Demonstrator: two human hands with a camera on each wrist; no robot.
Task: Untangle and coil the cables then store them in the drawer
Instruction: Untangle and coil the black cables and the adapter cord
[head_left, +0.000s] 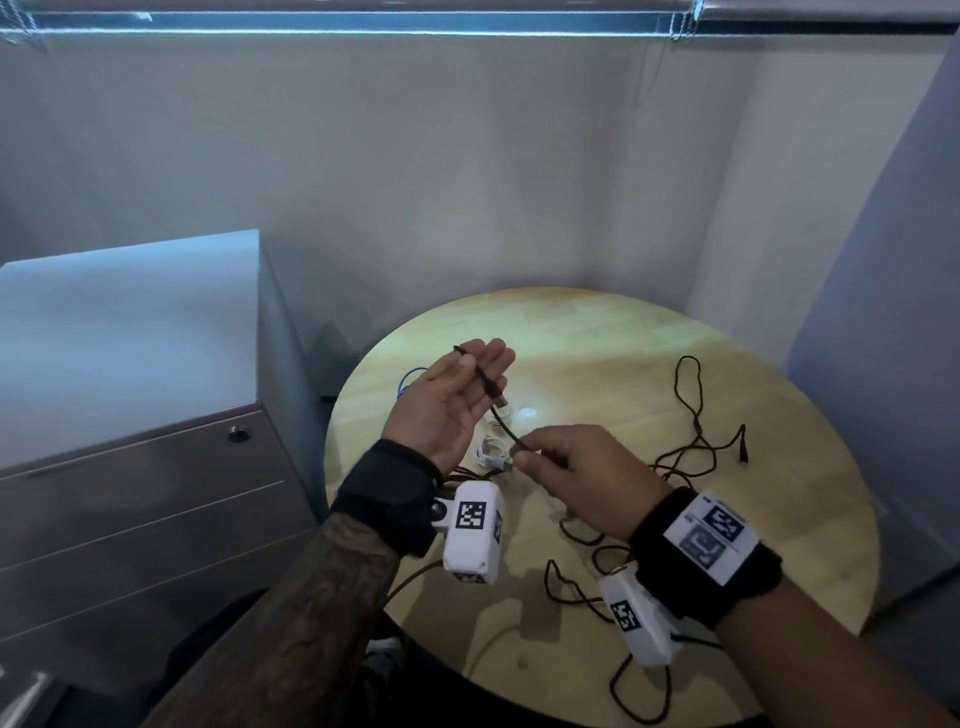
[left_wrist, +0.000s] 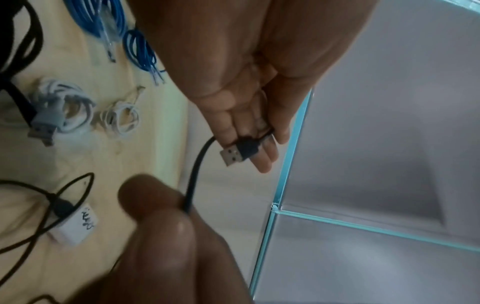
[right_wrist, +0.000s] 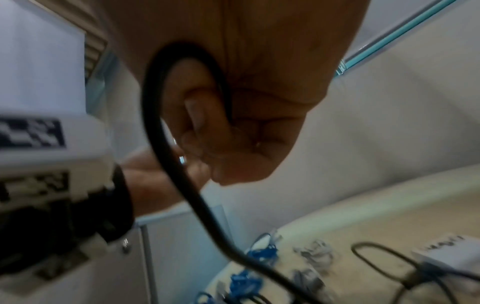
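Observation:
A long black cable (head_left: 687, 395) sprawls in loose loops over the round wooden table (head_left: 753, 545). My left hand (head_left: 452, 400) is raised palm up; its thumb pins the cable's end against the straight fingers, and the USB plug (left_wrist: 235, 154) sticks out over the fingertips. My right hand (head_left: 582, 478) pinches the same cable (left_wrist: 193, 181) a short way below the plug. In the right wrist view the cable (right_wrist: 155, 127) arcs out of that hand's curled fingers (right_wrist: 233, 131) and drops to the table.
A blue coiled cable (left_wrist: 140, 49) and two white coiled cables (left_wrist: 67, 107) lie on the table behind my hands. A white adapter (left_wrist: 78, 226) has a thin black lead attached. The grey drawer cabinet (head_left: 130, 467) stands to the left, drawers closed.

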